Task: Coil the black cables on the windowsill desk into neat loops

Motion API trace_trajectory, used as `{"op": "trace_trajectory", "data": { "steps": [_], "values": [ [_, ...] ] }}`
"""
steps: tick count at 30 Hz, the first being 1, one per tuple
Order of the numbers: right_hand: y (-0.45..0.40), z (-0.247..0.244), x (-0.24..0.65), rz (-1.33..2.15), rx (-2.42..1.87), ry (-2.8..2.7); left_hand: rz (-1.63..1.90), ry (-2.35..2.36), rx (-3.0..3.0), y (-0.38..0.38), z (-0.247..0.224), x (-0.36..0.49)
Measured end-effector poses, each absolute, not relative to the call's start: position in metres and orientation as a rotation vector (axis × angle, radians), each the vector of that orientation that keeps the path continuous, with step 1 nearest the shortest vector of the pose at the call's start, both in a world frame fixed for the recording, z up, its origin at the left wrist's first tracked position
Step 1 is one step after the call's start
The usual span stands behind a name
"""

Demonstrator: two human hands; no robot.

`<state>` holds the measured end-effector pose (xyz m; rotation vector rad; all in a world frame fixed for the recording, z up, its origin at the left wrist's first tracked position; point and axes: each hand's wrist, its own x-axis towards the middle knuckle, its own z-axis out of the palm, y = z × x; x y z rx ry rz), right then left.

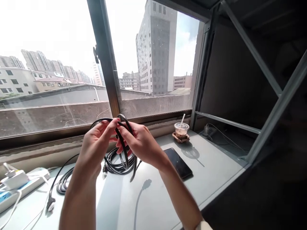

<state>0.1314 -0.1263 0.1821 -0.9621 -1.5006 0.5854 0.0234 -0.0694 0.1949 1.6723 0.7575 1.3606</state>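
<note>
Both hands are raised over the desk, close together, with a black cable [125, 150] looped between them. My left hand [102, 135] pinches the cable between thumb and fingers where it arches over the top. Just beside it, my right hand [134, 137] closes its thumb and fingers on the same cable, and loose loops hang below. Behind the hands a coiled black cable [120, 169] rests on the desk. Another coiled black cable [62, 183] lies further left, partly behind my left forearm, its plug [50, 204] toward the front. The fingertips partly hide the gripped spots.
A white power strip [28, 185] with a plugged-in adapter [14, 179] stands at the left. Right of my right forearm lies a flat black device [177, 163]. A lidded cup with a straw [181, 129] sits near the window [153, 64]. A metal frame [271, 118] rises at the right.
</note>
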Motion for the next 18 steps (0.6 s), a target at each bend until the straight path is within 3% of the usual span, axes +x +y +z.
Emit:
{"op": "trace_trajectory", "data": {
  "steps": [18],
  "values": [
    [-0.118, 0.182, 0.127, 0.658, -0.972, -1.383, 1.231, 0.721, 1.754, -0.064, 0.193, 0.011]
  ]
}}
